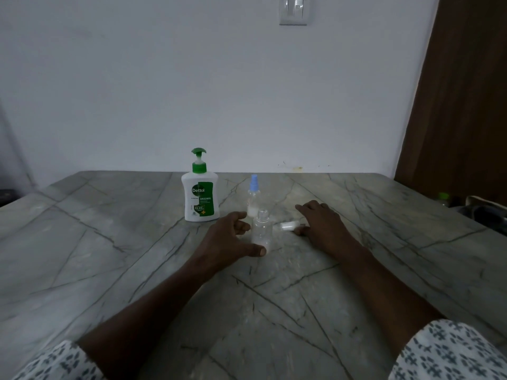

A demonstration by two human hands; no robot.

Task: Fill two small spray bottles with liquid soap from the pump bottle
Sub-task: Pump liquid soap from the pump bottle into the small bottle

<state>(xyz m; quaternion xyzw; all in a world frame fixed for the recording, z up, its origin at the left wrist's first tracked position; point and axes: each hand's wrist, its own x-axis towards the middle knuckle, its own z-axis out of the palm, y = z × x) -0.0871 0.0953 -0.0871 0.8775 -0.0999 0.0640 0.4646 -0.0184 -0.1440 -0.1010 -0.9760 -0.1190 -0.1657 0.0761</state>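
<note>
A white pump bottle point(200, 195) with a green pump and label stands upright at the middle back of the table. Right of it stands a small clear spray bottle point(253, 197) with a blue sprayer top on. In front of that, a second small clear bottle point(262, 233) stands uncapped, with a little white liquid at its bottom. My left hand point(229, 237) curves loosely around its left side, fingers apart, thumb at its base. A whitish sprayer top point(288, 225) lies on the table. My right hand point(322, 224) rests palm down just right of it, thumb beside it.
The grey veined stone table point(109, 256) butts against a white wall. A brown door or panel point(461, 105) stands at the right. Beyond the table's right edge lie dark objects and a green-capped item point(444, 198). A wall switch point(293, 9) is high up.
</note>
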